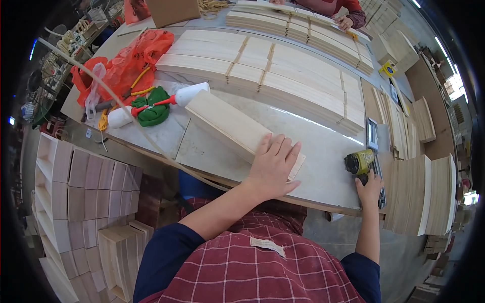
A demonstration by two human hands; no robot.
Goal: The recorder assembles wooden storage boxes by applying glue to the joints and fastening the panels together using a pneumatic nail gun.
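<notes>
My left hand (273,164) lies flat, fingers spread, on the near end of a pale wooden box (230,123) that sits slantwise on the grey worktable (202,151). My right hand (370,188) grips the handle of a yellow and black power tool (359,162) at the table's right near edge. Rows of stacked pale wooden slats (283,70) fill the far half of the table.
Two white glue bottles with red tips (184,94) lie by a green cloth (154,108) and an orange plastic bag (126,63) at the left. Finished wooden boxes (86,187) are stacked on the floor at left. More boards (429,202) stand at right. Another person's hand (346,22) works at the far side.
</notes>
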